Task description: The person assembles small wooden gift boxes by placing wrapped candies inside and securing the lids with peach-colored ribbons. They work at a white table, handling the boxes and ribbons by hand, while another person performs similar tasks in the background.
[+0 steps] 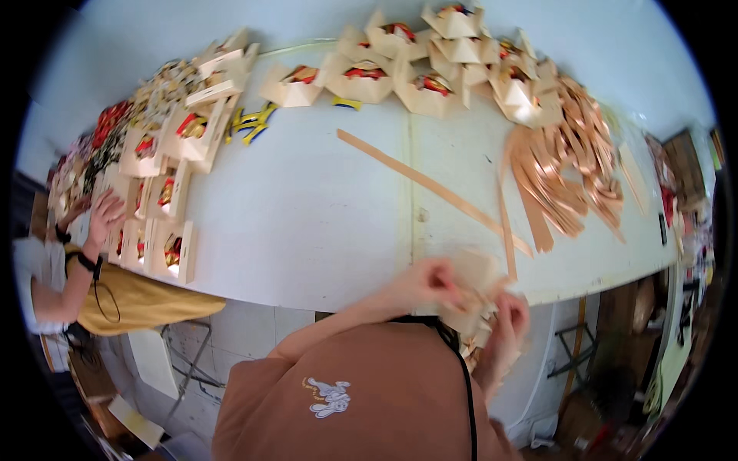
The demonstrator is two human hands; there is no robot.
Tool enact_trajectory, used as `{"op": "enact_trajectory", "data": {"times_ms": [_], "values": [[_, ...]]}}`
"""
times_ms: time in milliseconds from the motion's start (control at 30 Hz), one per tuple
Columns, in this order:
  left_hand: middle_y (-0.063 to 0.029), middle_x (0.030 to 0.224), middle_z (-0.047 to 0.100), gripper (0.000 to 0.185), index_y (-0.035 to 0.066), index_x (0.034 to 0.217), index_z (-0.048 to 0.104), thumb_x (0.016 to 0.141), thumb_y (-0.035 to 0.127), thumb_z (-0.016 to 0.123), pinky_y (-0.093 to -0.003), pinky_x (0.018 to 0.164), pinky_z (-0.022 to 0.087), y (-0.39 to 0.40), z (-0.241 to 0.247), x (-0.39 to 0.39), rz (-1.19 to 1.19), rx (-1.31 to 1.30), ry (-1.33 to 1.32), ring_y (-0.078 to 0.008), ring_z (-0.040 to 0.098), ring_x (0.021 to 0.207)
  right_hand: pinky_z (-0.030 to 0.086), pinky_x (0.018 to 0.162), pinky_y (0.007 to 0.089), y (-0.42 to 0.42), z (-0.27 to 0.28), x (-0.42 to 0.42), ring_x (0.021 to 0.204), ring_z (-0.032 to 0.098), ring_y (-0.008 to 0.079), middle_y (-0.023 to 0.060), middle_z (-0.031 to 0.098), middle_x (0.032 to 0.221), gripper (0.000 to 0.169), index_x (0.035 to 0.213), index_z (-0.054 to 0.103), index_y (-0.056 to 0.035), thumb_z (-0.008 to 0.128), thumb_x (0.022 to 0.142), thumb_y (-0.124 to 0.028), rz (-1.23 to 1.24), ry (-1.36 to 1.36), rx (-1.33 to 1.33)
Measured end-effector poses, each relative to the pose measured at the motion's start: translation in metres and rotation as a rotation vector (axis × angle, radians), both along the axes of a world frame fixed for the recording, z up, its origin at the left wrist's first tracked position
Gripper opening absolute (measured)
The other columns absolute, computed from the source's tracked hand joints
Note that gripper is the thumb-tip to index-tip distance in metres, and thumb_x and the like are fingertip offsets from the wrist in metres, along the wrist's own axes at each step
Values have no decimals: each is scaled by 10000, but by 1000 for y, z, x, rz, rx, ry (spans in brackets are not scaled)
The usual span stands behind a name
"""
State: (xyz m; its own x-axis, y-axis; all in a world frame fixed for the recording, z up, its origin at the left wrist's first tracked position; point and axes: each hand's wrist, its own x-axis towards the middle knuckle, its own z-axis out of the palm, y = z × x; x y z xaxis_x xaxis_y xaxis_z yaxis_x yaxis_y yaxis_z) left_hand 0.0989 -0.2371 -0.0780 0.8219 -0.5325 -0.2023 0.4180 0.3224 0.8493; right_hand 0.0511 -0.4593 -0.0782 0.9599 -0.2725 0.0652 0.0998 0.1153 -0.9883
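Observation:
Close to my body, at the table's near edge, I hold a cream-coloured folded box (474, 271) with a copper-coloured ribbon (475, 299) at it. My left hand (435, 282) pinches at its left side, and my right hand (512, 317) grips at its right side; both are blurred, so which part each finger holds is unclear. Beyond them, one flat copper ribbon strip (426, 181) lies slantwise on the white table (300, 201). A narrower strip (507, 236) crosses near its end. A heap of copper ribbons (553, 184) lies to the right.
Open cream boxes (363, 83) with red and gold packets line the far side; more boxes (187, 248) stand left. Yellow-and-blue wrapped pieces (251, 124) lie beside them. Another person's hands (104, 216) are at the far left, near piles of small packets (167, 86). A folding stool (153, 360) stands below.

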Motion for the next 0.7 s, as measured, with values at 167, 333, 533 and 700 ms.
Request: {"op": "enact_trajectory", "data": {"times_ms": [167, 333, 533, 700], "values": [[-100, 1277, 534, 431, 53, 1189, 488, 851, 107, 750, -390, 1064, 421, 5, 21, 3, 12, 245, -496, -220, 523, 1217, 457, 838, 301, -89, 53, -74, 857, 537, 138, 56, 592, 909, 116, 894, 566, 1, 572, 967, -90, -411, 75, -594], [-111, 1266, 553, 409, 68, 1116, 569, 759, 42, 766, -415, 1016, 451, 95, 50, -16, 663, 1059, -793, -317, 527, 1195, 463, 972, 408, -71, 43, -24, 1097, 589, 307, 164, 621, 1184, 326, 1247, 573, 27, 612, 943, -86, -643, 43, -1222], [-125, 1216, 557, 362, 46, 1088, 586, 755, 20, 726, -444, 946, 470, 204, 51, -87, 1263, 1892, -636, -348, 529, 1150, 407, 1047, 426, 116, 15, 138, 1281, 476, 365, 199, 503, 1370, 465, 1373, 495, 18, 615, 931, -60, 460, -428, -1003], [-126, 1239, 542, 327, 40, 1048, 621, 746, 38, 747, -447, 972, 456, 262, 31, -132, 1444, 2180, -339, -352, 516, 1168, 458, 953, 410, 235, -37, 242, 1175, 529, 347, 184, 549, 1284, 453, 1338, 546, 11, 650, 902, -46, 465, -760, -1166]]}}
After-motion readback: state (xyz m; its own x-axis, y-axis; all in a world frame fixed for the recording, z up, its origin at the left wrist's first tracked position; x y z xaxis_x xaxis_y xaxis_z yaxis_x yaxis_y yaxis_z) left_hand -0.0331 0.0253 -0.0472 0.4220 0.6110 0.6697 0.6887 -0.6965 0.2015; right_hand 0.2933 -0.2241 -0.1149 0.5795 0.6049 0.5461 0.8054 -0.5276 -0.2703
